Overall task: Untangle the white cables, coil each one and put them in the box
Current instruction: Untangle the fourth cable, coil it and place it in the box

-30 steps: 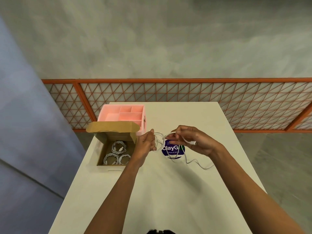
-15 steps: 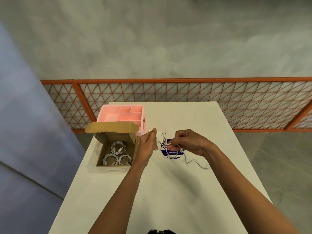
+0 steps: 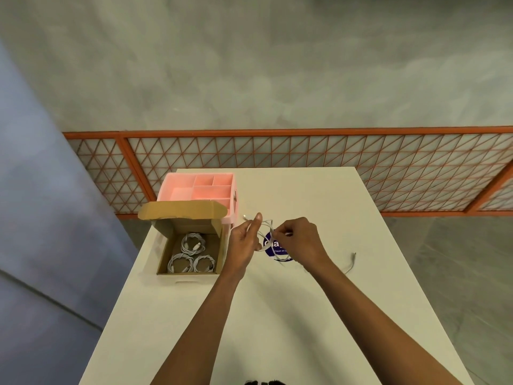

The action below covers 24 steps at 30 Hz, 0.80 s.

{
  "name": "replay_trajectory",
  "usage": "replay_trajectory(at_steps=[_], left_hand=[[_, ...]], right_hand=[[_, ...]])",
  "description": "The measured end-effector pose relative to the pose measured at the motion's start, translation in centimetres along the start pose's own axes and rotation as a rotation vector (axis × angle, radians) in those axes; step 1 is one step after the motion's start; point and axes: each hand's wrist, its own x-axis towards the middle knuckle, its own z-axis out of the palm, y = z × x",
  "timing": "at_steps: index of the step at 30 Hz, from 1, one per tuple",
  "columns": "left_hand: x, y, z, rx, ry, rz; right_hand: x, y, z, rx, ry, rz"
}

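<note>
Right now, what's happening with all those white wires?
A person is handling a white cable above the table. The left hand grips its loops and the right hand pinches a strand beside them, so it looks like coiling. The cable's loose end lies on the table to the right. Three coiled cables lie in the open cardboard box, with a pink tray behind it.

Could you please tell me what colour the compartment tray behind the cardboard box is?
Pink; the compartment tray shows best in the head view.
</note>
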Motion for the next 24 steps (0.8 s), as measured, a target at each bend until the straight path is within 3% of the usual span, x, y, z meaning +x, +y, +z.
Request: replay_trajectory(at_steps=[7, 10, 14, 18, 24], left_hand=[[-0.2, 0.0, 0.5, -0.038, -0.009, -0.016], [0.0, 0.4, 0.8, -0.072, 0.024, 0.001], [0.3, 0.3, 0.5, -0.087, 0.106, 0.024], [0.1, 0.1, 0.6, -0.061, 0.119, 0.057], [-0.4, 0.0, 0.7, -0.159, 0.017, -0.025]], right_hand=[[-0.9, -0.1, 2.5, 0.026, -0.053, 0.077], [-1.7, 0.0, 3.2, -0.094, 0.081, -0.015], [-2.4, 0.1, 2.8, -0.072, 0.216, -0.07], [-2.0, 0.4, 3.0, -0.074, 0.128, -0.039], [-0.7, -0.2, 2.7, 0.175, -0.095, 0.13]])
